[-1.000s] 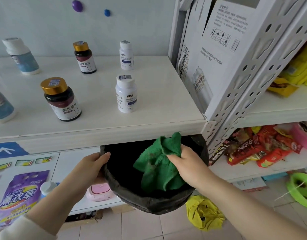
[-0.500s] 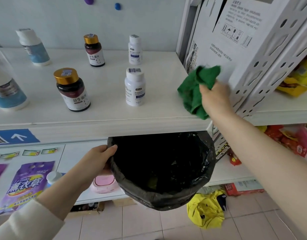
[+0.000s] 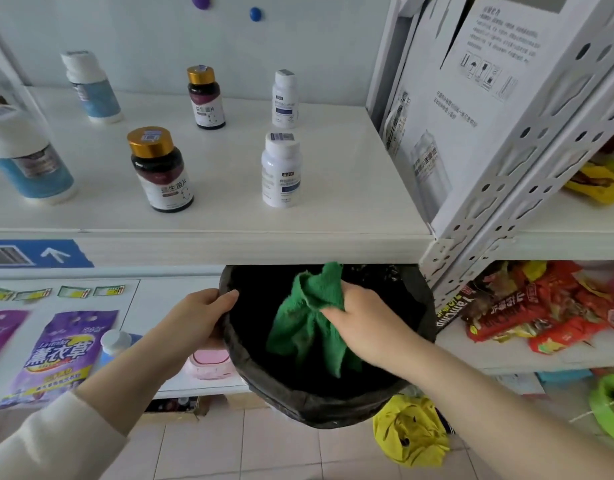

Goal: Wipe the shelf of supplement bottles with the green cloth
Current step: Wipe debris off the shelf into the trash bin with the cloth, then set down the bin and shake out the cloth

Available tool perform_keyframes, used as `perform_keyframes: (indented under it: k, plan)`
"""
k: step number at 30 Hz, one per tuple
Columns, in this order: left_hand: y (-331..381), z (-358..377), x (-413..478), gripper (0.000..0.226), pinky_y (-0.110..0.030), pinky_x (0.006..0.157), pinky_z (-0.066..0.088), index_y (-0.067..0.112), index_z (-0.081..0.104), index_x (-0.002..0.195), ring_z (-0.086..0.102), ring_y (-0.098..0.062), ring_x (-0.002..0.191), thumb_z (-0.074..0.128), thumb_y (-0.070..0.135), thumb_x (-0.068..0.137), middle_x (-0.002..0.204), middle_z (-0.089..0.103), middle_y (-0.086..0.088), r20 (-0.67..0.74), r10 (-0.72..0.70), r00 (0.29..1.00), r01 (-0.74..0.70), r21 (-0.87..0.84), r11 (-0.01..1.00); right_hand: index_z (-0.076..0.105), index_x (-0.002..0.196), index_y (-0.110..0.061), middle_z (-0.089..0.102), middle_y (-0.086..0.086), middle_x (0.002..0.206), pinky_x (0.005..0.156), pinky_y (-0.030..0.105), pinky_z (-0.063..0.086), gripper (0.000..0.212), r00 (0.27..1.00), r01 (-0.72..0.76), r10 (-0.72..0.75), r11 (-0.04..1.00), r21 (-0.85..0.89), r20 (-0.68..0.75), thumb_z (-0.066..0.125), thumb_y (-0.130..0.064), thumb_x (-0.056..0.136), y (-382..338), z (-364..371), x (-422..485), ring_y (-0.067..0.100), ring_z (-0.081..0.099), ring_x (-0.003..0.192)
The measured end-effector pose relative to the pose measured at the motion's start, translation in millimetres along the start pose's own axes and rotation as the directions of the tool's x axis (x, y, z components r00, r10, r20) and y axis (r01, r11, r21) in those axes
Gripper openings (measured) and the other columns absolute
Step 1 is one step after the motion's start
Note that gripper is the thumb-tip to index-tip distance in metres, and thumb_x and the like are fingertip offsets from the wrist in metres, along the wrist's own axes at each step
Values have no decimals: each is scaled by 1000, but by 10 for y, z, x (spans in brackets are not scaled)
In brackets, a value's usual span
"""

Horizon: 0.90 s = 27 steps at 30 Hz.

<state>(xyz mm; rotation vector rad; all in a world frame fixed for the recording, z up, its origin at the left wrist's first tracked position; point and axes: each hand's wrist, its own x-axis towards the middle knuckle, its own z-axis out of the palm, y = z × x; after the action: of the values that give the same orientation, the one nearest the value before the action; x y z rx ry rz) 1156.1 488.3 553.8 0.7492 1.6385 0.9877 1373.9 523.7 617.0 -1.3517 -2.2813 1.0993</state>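
Note:
The white shelf (image 3: pixel 350 188) carries several supplement bottles: a dark gold-capped bottle (image 3: pixel 161 169) and a white bottle (image 3: pixel 281 169) in front, another dark one (image 3: pixel 206 97) and another white one (image 3: pixel 285 98) behind, blue-labelled ones (image 3: pixel 25 157) at the left. Below the shelf's front edge, my right hand (image 3: pixel 364 317) grips the green cloth (image 3: pixel 310 317), which hangs over the open mouth of a black-lined bin (image 3: pixel 319 407). My left hand (image 3: pixel 198 317) holds the bin's left rim.
A white cardboard box (image 3: pixel 471 109) leans at the shelf's right end beside the perforated rack posts (image 3: pixel 527 161). Snack packets (image 3: pixel 534 306) fill the lower right shelf. Purple detergent bags (image 3: pixel 52 351) lie lower left. A yellow bag (image 3: pixel 411 431) lies on the tiled floor.
My right hand has brought the green cloth down from the shelf's right end to over the bin. The left hand stays on the rim.

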Motion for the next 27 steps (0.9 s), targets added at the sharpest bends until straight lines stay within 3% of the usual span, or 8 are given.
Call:
perform_keyframes:
  k: [4, 7, 12, 15, 18, 21, 24, 27]
  plan:
    - [-230, -88, -143, 23, -23, 51, 55, 10, 65, 88, 70, -17, 66, 53, 29, 90, 81, 72, -9, -45, -17, 999, 17, 4, 1000, 57, 105, -24, 50, -8, 59, 40, 9, 34, 17, 988, 26, -20, 999, 33, -156, 47, -17, 92, 72, 136, -57, -7, 52, 46]
    - [-495, -244, -345, 27, -30, 60, 58, 8, 65, 92, 69, -19, 72, 53, 32, 90, 83, 71, -9, -94, -51, 994, 50, -10, 999, 50, 122, -33, 50, -8, 56, 36, 12, 29, 34, 994, 57, -46, 992, -116, 102, 47, -17, 92, 57, 204, 41, -3, 52, 42]
    - [-963, -611, -826, 22, -20, 49, 52, 13, 66, 82, 64, -6, 55, 52, 27, 91, 64, 67, 2, -242, -125, 962, 99, -117, 988, 45, 80, -29, 40, -3, 36, 38, 16, 31, 15, 970, 83, -53, 989, -118, 239, 43, -32, 94, -126, 619, 203, 4, 41, 32]
    - [-1245, -911, -1169, 21, -18, 44, 50, 6, 64, 86, 62, -4, 49, 51, 22, 92, 63, 65, 0, -344, -188, 920, 132, -178, 975, 37, 80, -35, 46, -12, 29, 35, 9, 31, 17, 892, 126, -53, 983, -134, 450, 42, -28, 95, -408, 1086, 169, -2, 44, 30]
    - [-1556, -1316, -1540, 21, -21, 50, 55, 8, 64, 88, 60, -12, 56, 49, 22, 93, 71, 64, -5, -437, -236, 868, 145, -231, 962, 51, 106, -29, 46, -13, 50, 39, 7, 32, 14, 905, 198, -130, 972, -130, 406, 43, -28, 95, -724, 1597, 231, 0, 44, 42]
    - [-1905, -1804, -1892, 21, -24, 57, 58, 9, 64, 91, 63, -17, 65, 49, 24, 93, 81, 67, -9, -527, -263, 808, 126, -282, 951, 55, 100, -21, 46, -6, 54, 41, 12, 32, 14, 864, 230, -128, 961, -156, 486, 45, -29, 94, -1119, 2194, 250, 2, 45, 45]
    - [-2303, -2324, -2198, 22, -33, 66, 59, 15, 65, 91, 67, -20, 70, 49, 30, 92, 83, 69, -8, -595, -281, 752, 107, -312, 944, 60, 98, -12, 61, 8, 77, 67, 30, 40, 25, 913, 169, -143, 985, -35, 383, 47, -33, 92, -1560, 2833, 262, 26, 59, 77]
    - [-2710, -2789, -2475, 24, -43, 74, 58, 14, 63, 92, 67, -25, 73, 49, 34, 92, 83, 68, -9, -630, -319, 708, 104, -355, 929, 58, 94, -8, 56, -1, 72, 64, 27, 31, 31, 892, 172, -126, 983, -69, 435, 46, -36, 92, -1955, 3558, 174, 27, 53, 77]
